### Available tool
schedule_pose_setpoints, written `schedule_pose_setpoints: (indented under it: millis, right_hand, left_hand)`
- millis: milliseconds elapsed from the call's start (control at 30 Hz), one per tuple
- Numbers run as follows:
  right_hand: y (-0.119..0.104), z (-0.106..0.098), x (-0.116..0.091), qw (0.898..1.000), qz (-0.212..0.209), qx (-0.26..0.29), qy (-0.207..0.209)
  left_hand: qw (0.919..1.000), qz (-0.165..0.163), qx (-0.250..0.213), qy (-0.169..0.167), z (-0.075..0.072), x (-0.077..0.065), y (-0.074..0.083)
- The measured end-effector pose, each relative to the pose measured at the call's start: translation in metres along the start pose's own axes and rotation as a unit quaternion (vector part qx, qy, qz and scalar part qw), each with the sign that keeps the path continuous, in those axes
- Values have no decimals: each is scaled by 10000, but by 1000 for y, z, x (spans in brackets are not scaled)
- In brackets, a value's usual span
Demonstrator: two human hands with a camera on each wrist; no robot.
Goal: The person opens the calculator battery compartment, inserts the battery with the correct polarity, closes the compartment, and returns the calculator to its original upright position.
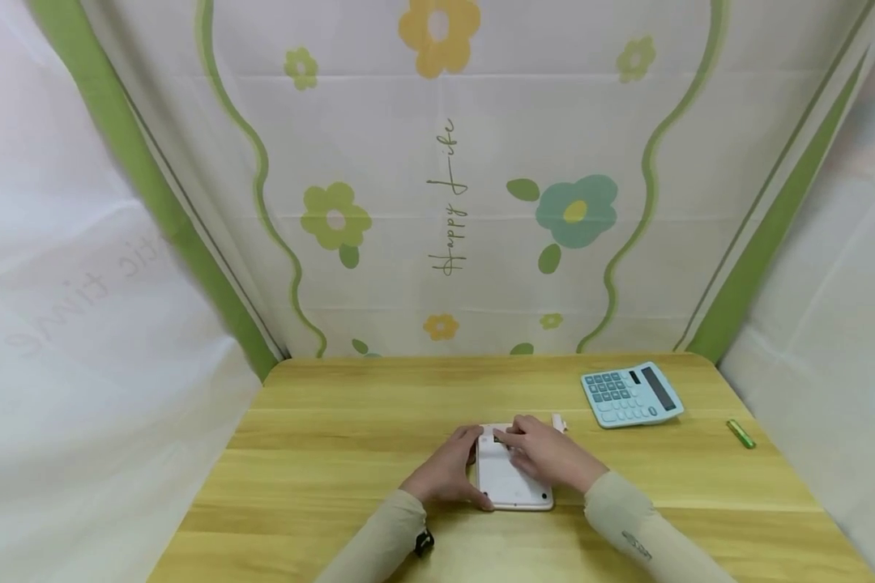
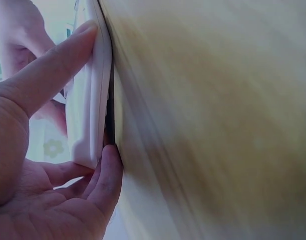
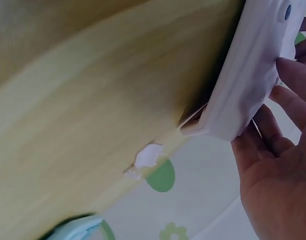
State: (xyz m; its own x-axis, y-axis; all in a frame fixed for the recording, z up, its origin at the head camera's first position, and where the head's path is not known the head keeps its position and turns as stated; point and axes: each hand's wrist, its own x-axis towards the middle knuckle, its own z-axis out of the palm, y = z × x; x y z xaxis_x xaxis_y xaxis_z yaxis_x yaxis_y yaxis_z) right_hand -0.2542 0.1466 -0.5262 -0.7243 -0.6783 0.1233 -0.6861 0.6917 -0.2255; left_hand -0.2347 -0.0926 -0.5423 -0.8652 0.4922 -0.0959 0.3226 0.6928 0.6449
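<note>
A white calculator (image 1: 514, 486) lies back side up on the wooden table, dark round feet at its near corners. My left hand (image 1: 448, 470) grips it along its left side. In the left wrist view, the thumb (image 2: 68, 60) presses on the near edge while the fingers (image 2: 100, 185) hold the far end. My right hand (image 1: 550, 453) is over the back, one fingertip at a small slot near the far end where a green battery (image 1: 497, 439) shows. The right hand covers part of this slot. In the right wrist view, its fingers (image 3: 252, 140) touch the calculator's far end.
Just beyond the right hand lies a small white cover piece (image 1: 558, 422). A light blue calculator (image 1: 630, 395) sits face up at the back right. Farther right is a loose green battery (image 1: 740, 433). A flowered curtain (image 1: 379, 283) hangs behind the table (image 1: 350, 389).
</note>
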Motion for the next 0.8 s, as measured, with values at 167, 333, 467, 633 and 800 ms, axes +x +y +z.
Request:
schedule_pose_setpoints:
  millis: [167,333,467,633,800]
  right_hand:
    - [2,-1,-4,9984,277,500,-24]
    - [8,-5,-11,9968,433,669,7]
    - [13,-6,-16,9972,383,637,97]
    - [16,-7,-18,9972,382,635,103]
    - [14,-7,-15,9977,394,545,131]
  left_hand:
    - [10000,44,-57,56,1,-1,0]
    - [9999,11,-88,58,3,-2,-1]
    - [9999,-10,-97,67,5,-2,-2]
    - [9999,6,-109,50,5,-2,-1]
    - [9999,-21,-98,15,2,-2,0]
